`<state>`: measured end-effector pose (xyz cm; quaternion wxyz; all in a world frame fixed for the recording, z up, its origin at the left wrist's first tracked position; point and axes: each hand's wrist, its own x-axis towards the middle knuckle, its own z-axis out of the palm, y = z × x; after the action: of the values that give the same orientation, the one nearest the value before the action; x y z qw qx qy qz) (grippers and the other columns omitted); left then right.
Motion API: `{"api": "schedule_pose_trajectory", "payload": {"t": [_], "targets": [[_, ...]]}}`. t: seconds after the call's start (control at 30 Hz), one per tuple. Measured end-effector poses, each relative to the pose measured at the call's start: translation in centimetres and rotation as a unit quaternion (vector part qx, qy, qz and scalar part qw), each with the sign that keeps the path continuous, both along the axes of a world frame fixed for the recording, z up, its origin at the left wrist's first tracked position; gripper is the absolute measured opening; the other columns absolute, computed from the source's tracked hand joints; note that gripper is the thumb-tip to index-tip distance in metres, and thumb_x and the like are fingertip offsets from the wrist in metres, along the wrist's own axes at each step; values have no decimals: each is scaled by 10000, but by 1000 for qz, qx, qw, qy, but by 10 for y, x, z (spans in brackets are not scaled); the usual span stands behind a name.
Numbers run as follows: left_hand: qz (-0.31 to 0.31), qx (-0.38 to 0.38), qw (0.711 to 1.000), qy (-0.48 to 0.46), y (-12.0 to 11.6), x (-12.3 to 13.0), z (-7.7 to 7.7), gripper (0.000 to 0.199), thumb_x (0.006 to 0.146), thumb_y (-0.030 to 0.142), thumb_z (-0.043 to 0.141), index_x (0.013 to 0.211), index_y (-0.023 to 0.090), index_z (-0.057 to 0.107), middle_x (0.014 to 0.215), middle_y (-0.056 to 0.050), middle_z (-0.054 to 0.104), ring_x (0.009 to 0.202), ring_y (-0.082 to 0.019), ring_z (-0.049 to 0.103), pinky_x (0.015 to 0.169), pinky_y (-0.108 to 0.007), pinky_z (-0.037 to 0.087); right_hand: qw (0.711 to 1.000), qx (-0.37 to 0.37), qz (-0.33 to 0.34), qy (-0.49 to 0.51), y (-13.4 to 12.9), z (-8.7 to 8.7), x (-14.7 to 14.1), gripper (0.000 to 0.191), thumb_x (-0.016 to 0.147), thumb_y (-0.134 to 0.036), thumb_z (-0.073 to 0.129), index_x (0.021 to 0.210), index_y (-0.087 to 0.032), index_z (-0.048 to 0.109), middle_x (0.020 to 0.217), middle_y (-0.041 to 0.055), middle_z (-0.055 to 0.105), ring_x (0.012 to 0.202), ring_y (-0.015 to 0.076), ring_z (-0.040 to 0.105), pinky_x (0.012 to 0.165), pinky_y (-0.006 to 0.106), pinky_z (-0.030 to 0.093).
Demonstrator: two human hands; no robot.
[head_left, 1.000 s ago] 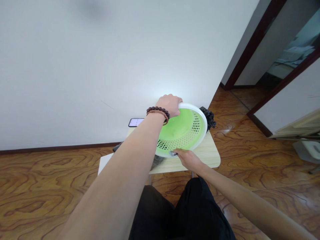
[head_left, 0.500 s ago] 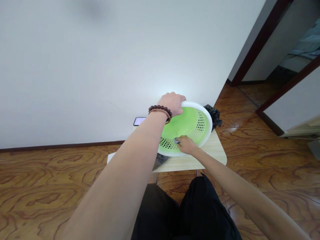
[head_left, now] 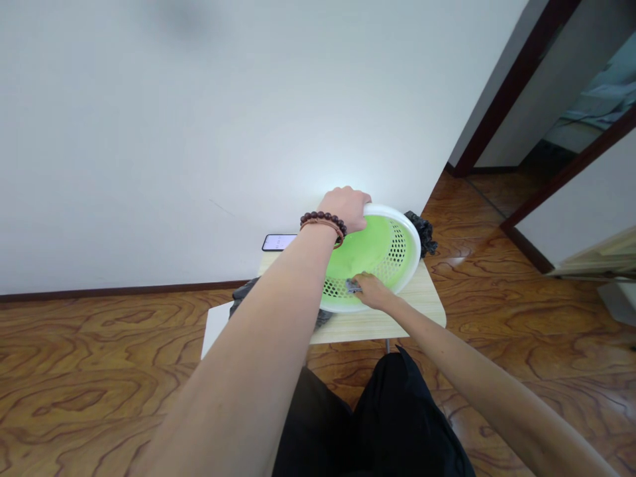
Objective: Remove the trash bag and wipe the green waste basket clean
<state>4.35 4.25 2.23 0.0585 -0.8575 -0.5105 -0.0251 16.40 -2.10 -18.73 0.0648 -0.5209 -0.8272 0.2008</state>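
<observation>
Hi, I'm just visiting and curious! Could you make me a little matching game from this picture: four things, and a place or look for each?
Column one:
1. Left hand
2. Right hand
3. Phone
4. Basket

Column two:
A. Light green, with holes
B. Over the inside of the basket, fingers on a small grey thing
C. Screen lit
D. Gripping the white rim

Pairs: 1-D, 2-B, 3-C, 4-A

Right hand [head_left: 372,291], pinching small grey-white wad [head_left: 352,286], moved from near rim of green basket [head_left: 365,250] farther in, onto perforated near wall. Dark bag [head_left: 242,291] at left showed more past left forearm [head_left: 263,344].
</observation>
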Motion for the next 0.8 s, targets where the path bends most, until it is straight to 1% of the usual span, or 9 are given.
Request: {"api": "schedule_pose_trajectory", "payload": {"t": [0.1,0.2,0.3,0.4,0.47,0.53,0.67,0.73,0.8], "targets": [[5,-3,1000,4,-1,0,1,407,676,239,525,1068,251,635,925,-68,652,845,-215,582,721,-316,427,1000,7,14,17,-3,1,1,294,778,-126,520,1061,-158,594,1024,106,550,958,202,521,856,294,373],[2,3,1000,1,-1,-1,2,412,676,240,525,1072,265,633,913,-61,652,830,-210,584,699,-308,425,999,42,13,30,-10,4,2,268,782,-124,519,1020,-218,598,1047,79,511,974,202,488,854,313,363],[0,6,1000,-5,-1,-1,2,419,679,243,524,1083,276,630,912,-61,652,822,-214,584,693,-315,422,995,88,37,18,-16,8,5,201,779,-126,526,951,-212,585,997,59,531,974,212,464,839,325,351],[0,5,1000,-6,-1,-1,1,416,683,245,522,1083,274,631,918,-61,651,824,-213,582,702,-318,419,991,111,71,10,-17,10,6,140,807,-166,527,940,-188,564,939,54,559,937,203,469,833,318,343],[-3,7,1000,-5,0,-1,0,410,685,246,516,1077,273,634,918,-64,650,822,-216,583,698,-319,419,991,109,81,8,-16,9,7,145,850,-235,510,974,-179,563,933,61,574,930,199,477,842,314,339],[-5,9,1000,-3,0,-1,0,412,684,247,515,1077,273,634,910,-66,650,816,-217,585,689,-319,419,992,94,82,4,-15,8,8,200,887,-298,476,1011,-174,572,941,72,584,933,198,487,853,309,338],[3,5,1000,-3,0,-1,0,427,683,250,524,1097,273,626,914,-59,647,830,-211,583,704,-312,417,994,68,85,-2,-14,6,12,277,898,-360,460,1043,-171,602,977,97,580,945,203,500,856,310,344],[8,0,1000,-5,0,-1,1,433,683,251,530,1106,272,623,927,-58,646,842,-211,580,719,-313,416,993,60,102,1,-14,8,13,296,909,-358,431,1047,-173,616,976,102,578,937,204,504,857,314,346],[10,0,1000,-6,0,0,1,433,681,249,530,1102,270,627,930,-60,645,842,-213,580,720,-316,418,992,50,112,3,-14,12,15,301,924,-294,378,1037,-173,630,948,101,577,923,199,509,853,311,349]]}}
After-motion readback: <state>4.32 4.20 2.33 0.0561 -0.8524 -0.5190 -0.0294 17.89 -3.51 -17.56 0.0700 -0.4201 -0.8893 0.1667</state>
